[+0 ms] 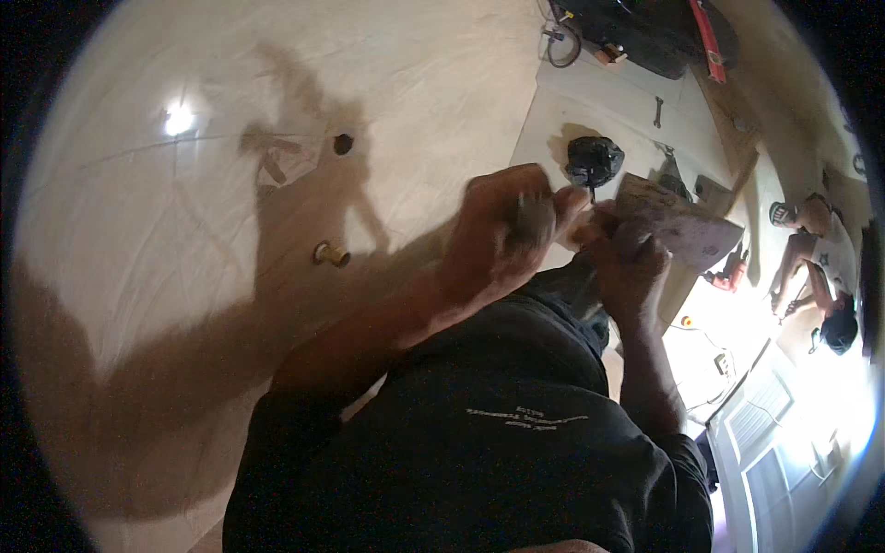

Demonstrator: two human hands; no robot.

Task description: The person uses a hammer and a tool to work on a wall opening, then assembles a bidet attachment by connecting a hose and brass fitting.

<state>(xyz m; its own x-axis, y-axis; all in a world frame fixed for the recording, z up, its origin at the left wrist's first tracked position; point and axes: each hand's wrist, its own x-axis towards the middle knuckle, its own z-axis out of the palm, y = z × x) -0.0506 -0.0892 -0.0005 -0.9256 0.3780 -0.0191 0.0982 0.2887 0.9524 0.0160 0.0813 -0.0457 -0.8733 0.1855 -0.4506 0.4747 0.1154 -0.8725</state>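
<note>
My left hand [498, 230] is closed in a fist in front of the plastered wall, with a blurred greyish end [533, 219] showing at its fingers; what it belongs to I cannot make out. Close beside it on the right, my right hand [638, 267] is closed at the near edge of a flat, plaster-smeared board [687, 223]. The board is tilted, and its underside grip is hidden. Between the two hands the fingertips come near each other, and whether they touch I cannot tell.
A round hole [343, 145] and a brass pipe fitting [332, 254] are in the wall [166, 276]. Beyond my hands lie a black plastic bag [595, 161], a wrench [658, 111] and a red bar [708, 41]. At right are a red tool [731, 274], another person [820, 258] and a white door [765, 452].
</note>
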